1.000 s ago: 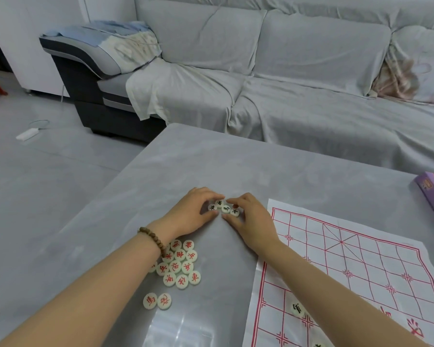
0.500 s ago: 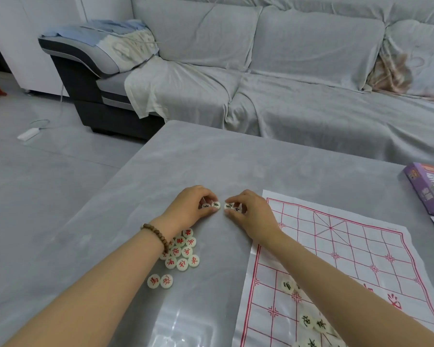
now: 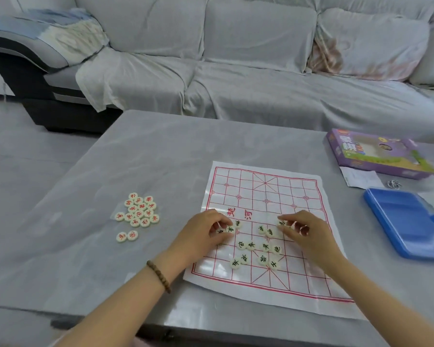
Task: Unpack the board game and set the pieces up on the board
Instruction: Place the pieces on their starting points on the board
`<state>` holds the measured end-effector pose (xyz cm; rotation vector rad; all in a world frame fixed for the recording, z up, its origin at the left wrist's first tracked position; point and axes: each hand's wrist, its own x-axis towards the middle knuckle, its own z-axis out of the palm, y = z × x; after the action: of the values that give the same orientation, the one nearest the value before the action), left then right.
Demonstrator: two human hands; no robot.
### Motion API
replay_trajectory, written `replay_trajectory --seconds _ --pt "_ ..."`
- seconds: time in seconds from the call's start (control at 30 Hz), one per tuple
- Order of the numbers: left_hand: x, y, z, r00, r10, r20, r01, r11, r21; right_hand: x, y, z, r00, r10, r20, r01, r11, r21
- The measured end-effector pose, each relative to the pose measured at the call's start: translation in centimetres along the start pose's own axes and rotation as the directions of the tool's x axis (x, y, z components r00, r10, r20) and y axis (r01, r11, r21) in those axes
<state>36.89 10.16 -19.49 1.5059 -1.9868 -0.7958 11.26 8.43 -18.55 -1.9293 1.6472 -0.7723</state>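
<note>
Black pieces (image 3: 265, 246) lie scattered on the board (image 3: 273, 191), lower centre of frame, between my hands. My left hand (image 3: 203, 234) pinches a couple, and my right hand (image 3: 311, 236) curls round others. I judge the red pieces (image 3: 138, 213), centre left, nearer the left.

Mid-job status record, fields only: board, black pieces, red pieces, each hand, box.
board: paper sheet, flat on the table
black pieces: scattered on the board's near half
red pieces: clustered on the table, left of the board
left hand: over the board, fingers curled on black pieces
right hand: over the board, pinches black pieces
purple box: far right, behind the blue tray
</note>
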Motion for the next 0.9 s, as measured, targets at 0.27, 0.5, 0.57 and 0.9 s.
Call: replay_trajectory --seconds 0.27,0.5,0.57,0.9 --pt "-1.7 1.3 0.9 1.0 -0.009 0.015 0.007 0.991 0.136 -4.3 1.7 -0.7 0.994 0.002 0.108 0.009 0.994 -0.105" --pt "-2.4 1.5 0.7 0.997 -0.076 -0.018 0.078 0.986 0.147 -4.5 1.4 -0.6 0.994 -0.006 0.11 0.013 0.998 -0.065" --pt "-2.5 1.6 0.6 0.995 -0.091 -0.026 0.094 0.988 0.12 -4.3 1.4 -0.8 0.996 -0.002 0.092 0.004 1.0 -0.026" --pt "-3.2 -0.2 1.0 0.976 -0.196 0.091 0.134 0.879 0.457 -2.3 0.8 1.7 0.975 -0.035 0.22 0.072 0.984 -0.163"
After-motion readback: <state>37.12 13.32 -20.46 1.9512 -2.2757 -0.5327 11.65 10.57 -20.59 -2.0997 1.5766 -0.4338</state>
